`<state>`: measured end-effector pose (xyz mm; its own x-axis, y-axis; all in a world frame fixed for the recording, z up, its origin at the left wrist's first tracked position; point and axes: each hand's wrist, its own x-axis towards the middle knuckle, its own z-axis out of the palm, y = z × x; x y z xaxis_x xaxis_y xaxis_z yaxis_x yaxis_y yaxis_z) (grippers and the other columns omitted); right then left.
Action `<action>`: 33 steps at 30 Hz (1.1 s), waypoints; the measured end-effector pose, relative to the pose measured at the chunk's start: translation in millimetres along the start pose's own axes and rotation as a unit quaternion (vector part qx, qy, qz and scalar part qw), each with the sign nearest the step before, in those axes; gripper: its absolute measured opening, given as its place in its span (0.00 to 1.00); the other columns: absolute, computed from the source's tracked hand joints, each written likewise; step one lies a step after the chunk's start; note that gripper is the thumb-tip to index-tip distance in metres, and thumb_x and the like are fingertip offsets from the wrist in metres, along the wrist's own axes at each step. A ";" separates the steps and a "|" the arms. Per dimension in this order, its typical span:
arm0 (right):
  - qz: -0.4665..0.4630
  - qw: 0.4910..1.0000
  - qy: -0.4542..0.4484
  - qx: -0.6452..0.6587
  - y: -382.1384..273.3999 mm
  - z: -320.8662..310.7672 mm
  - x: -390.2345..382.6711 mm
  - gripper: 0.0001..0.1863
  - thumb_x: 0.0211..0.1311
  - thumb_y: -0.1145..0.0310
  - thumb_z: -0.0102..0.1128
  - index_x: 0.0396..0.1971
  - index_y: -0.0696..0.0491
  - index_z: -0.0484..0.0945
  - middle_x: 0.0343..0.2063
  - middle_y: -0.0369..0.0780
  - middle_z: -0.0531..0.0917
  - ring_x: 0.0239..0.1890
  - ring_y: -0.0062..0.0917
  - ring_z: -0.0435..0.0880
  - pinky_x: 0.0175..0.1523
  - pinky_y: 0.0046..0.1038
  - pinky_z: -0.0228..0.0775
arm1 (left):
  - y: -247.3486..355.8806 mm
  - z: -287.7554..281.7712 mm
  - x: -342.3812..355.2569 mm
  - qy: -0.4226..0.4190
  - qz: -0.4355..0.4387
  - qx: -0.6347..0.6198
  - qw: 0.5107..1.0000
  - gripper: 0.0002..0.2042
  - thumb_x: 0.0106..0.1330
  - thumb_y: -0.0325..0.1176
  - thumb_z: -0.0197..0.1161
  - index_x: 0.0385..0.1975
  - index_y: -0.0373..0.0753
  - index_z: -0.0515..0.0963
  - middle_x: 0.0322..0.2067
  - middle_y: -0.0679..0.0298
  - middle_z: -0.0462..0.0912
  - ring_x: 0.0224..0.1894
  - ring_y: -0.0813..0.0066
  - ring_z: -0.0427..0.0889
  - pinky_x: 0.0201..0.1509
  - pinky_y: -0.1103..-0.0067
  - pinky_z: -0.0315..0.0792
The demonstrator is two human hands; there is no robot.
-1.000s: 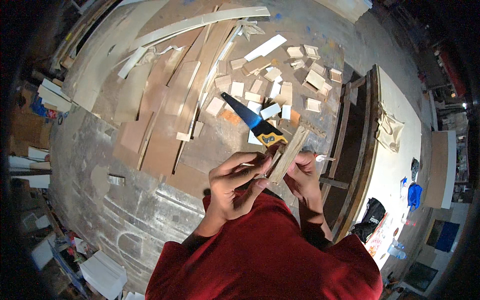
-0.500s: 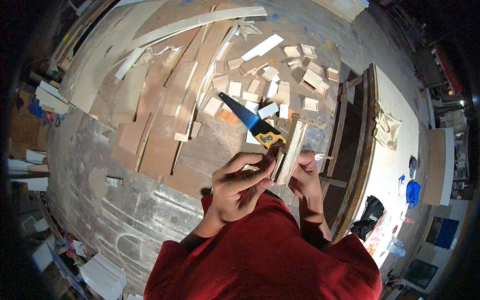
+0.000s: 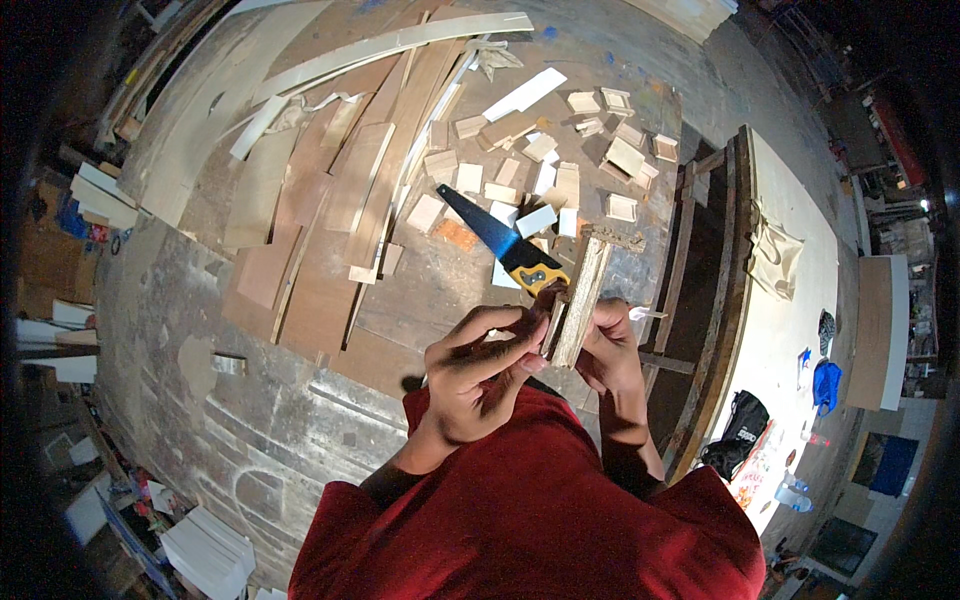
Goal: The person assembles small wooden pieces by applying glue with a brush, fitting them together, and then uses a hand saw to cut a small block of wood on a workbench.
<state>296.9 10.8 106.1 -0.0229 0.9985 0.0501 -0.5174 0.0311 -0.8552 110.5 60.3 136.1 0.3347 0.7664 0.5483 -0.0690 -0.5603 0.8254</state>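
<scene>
My left hand (image 3: 483, 377) is closed on the left side of a small wooden assembly (image 3: 583, 300), its thumb and fingers pinching the near end. On the other side, the curled fingers of my right hand (image 3: 612, 347) grip the same piece. The assembly has a rough, pale edge facing up and a short crosspiece at its far end; its underside is hidden. Just beyond my left hand a handsaw (image 3: 500, 240) with a dark blade and a yellow-and-black handle lies on the worktable (image 3: 400, 312).
Small wooden blocks and tray-like pieces (image 3: 620, 207) are scattered beyond the saw. Long boards (image 3: 360, 190) lie to the left. At the right, past a dark slatted gap, a pale tabletop (image 3: 790, 330) carries a cloth bag (image 3: 775, 262) and a black pouch (image 3: 745, 418).
The wooden assembly has turned slightly in my hands. Both hands keep their hold, and the saw and blocks stay where they were.
</scene>
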 end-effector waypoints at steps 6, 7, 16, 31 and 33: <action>0.005 1.000 -0.013 0.001 -4.7 2.0 2.1 0.21 0.69 0.63 0.59 0.54 0.63 0.77 0.46 0.43 0.84 0.46 0.24 0.82 0.53 0.28 0.74 | -0.1 2.4 -4.1 0.001 -0.029 -0.010 1.000 0.15 0.56 0.21 0.68 0.45 0.35 0.84 0.42 0.52 0.82 0.39 0.62 0.86 0.41 0.77 0.78; 0.006 1.000 -0.013 0.002 -4.4 1.0 2.0 0.21 0.69 0.63 0.59 0.54 0.63 0.77 0.46 0.43 0.84 0.46 0.24 0.82 0.53 0.28 0.74 | -1.2 2.9 -3.9 0.001 -0.030 -0.010 1.000 0.15 0.56 0.21 0.68 0.45 0.35 0.84 0.42 0.52 0.82 0.39 0.62 0.86 0.41 0.77 0.78; -0.014 1.000 -0.024 0.001 -4.2 -3.4 0.1 0.22 0.69 0.62 0.59 0.54 0.63 0.77 0.44 0.43 0.85 0.44 0.24 0.83 0.51 0.28 0.74 | -0.2 7.1 -3.4 -0.007 -0.046 -0.013 0.999 0.15 0.56 0.21 0.68 0.45 0.35 0.84 0.43 0.53 0.83 0.39 0.64 0.86 0.41 0.77 0.79; -0.032 0.997 0.030 -0.062 12.9 -3.8 -2.3 0.16 0.66 0.65 0.64 0.46 0.61 0.83 0.43 0.41 0.86 0.44 0.23 0.82 0.53 0.28 0.72 | -1.0 18.7 -2.0 0.081 0.007 0.073 0.994 0.23 0.44 0.27 0.75 0.44 0.31 0.81 0.38 0.52 0.85 0.36 0.62 0.85 0.41 0.74 0.79; -0.054 0.995 0.033 -0.072 15.3 -1.0 0.0 0.16 0.65 0.65 0.65 0.45 0.62 0.83 0.43 0.41 0.86 0.45 0.23 0.82 0.53 0.29 0.73 | -0.5 17.0 -3.8 0.083 0.006 0.070 0.994 0.22 0.44 0.27 0.75 0.44 0.31 0.81 0.38 0.52 0.85 0.36 0.62 0.85 0.41 0.74 0.79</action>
<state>289.8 11.3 92.5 0.0840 0.9897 0.1160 -0.3866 0.1397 -0.9116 125.3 52.3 131.3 0.1739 0.7943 0.5821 0.0625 -0.5988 0.7985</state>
